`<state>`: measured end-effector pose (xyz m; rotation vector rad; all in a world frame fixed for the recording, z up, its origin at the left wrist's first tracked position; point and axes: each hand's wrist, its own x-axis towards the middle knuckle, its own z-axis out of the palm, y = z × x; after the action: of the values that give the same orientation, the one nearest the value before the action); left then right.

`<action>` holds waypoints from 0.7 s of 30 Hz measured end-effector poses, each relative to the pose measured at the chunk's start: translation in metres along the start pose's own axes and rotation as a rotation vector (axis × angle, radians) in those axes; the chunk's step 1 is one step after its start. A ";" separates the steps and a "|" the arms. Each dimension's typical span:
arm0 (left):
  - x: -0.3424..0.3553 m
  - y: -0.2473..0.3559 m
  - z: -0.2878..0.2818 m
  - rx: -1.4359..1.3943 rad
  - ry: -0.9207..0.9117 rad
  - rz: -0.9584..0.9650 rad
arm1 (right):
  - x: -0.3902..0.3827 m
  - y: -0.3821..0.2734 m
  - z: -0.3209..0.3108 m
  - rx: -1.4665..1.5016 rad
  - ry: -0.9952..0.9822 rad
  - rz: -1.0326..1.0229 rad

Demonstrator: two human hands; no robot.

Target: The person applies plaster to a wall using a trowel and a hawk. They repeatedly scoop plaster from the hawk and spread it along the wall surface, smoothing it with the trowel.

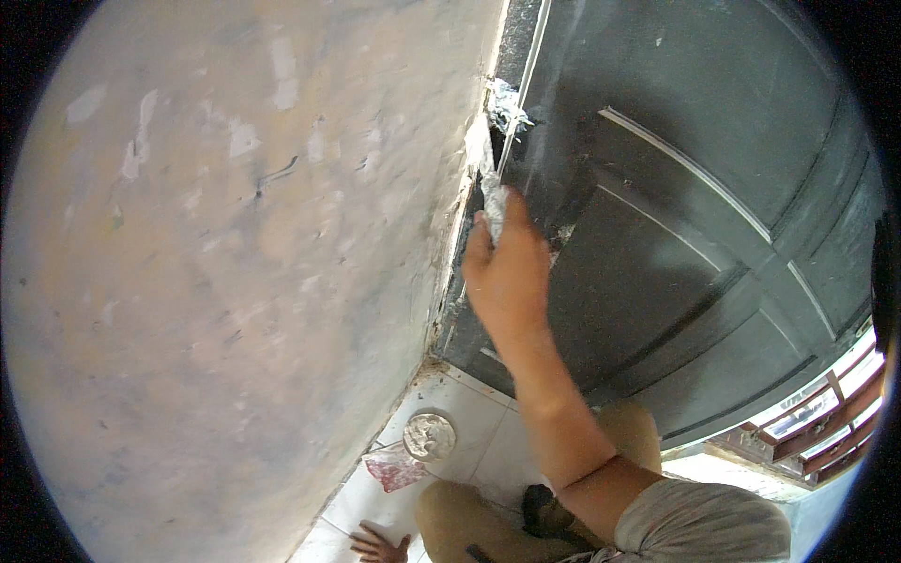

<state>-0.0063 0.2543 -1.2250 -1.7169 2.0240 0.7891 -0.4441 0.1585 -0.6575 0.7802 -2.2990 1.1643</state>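
Note:
My right hand (507,267) is raised along the door frame, its fingers wrapped round the putty-smeared handle of a putty knife (494,202). The pale blade lies against the joint where the wall (253,244) meets the dark door frame. Just above the blade, a lump of white filler (508,105) clings to the frame. Low in the picture, my left hand (379,544) rests on the tiled floor with its fingers spread, holding nothing. On the tiles between my knee and the wall stands a round tin of whitish putty (429,437), beside a red-and-white flat piece (395,469).
The dark panelled door (657,244) fills the right side. Patches of light filler mark the rough wall on the left. My bent knee (460,516) is close to the tin. A slatted window (821,418) shows at the far right.

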 end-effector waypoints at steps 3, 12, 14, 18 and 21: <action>0.000 -0.002 -0.001 -0.048 -0.023 0.034 | -0.011 -0.015 0.029 0.023 -0.053 0.095; -0.001 0.008 -0.019 -0.206 -0.185 0.018 | -0.004 -0.037 0.064 -0.026 -0.005 0.094; -0.004 0.000 -0.021 -0.225 -0.203 -0.007 | -0.010 -0.044 0.064 -0.021 -0.121 0.133; -0.013 0.018 -0.037 -0.237 -0.238 0.014 | -0.033 -0.053 0.034 -0.002 -0.236 0.092; -0.012 0.009 -0.036 -0.199 -0.214 -0.003 | -0.046 -0.023 0.007 0.151 -0.188 -0.024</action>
<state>-0.0101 0.2415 -1.1882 -1.6558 1.8512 1.1547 -0.3953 0.1546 -0.6762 1.0096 -2.3635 1.3162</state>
